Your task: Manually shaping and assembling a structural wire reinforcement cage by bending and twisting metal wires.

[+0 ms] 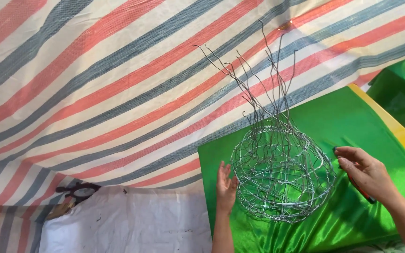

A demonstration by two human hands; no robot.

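A rounded cage of silver wire mesh rests on a shiny green cloth, with several loose wire ends rising from its top. My left hand presses flat against the cage's left side, fingers apart. My right hand cups the cage's right side and also holds a slim tool with a red and black handle, which pokes out below the palm.
A striped tarpaulin in red, grey and cream covers the left and the back. A white sheet lies at the lower left with a dark metal object on its edge. A yellow edge borders the green cloth.
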